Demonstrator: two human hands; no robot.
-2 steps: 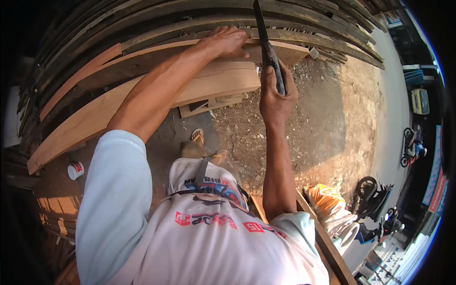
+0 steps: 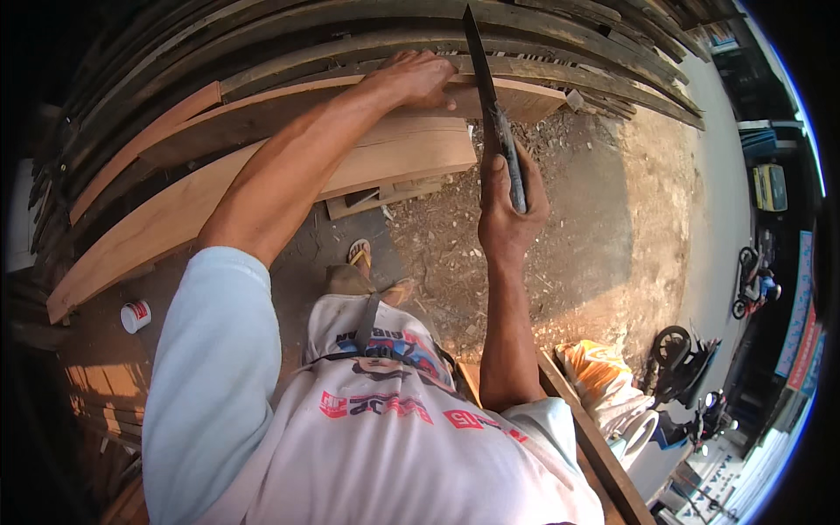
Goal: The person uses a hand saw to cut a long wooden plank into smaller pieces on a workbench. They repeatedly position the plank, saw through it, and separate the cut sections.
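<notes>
My right hand (image 2: pixel 506 210) grips the handle of a long dark blade (image 2: pixel 483 79), which points up and away over the end of the planks. My left hand (image 2: pixel 418 79) lies flat on top of a pale wooden plank (image 2: pixel 516 98), fingers spread near its cut end. Below it lies a wider light plank (image 2: pixel 262 197) slanting down to the left. The blade's edge is close to the plank end, just right of my left fingers; whether it touches the wood is not clear.
Dark weathered boards (image 2: pixel 350 26) are stacked behind the pale planks. Wood chips cover the dirt ground (image 2: pixel 560 227). A small white can (image 2: pixel 135 316) stands at the left. A motorbike (image 2: pixel 678 354), an orange bag (image 2: pixel 595 367) and a rider on the road (image 2: pixel 757 280) are at the right.
</notes>
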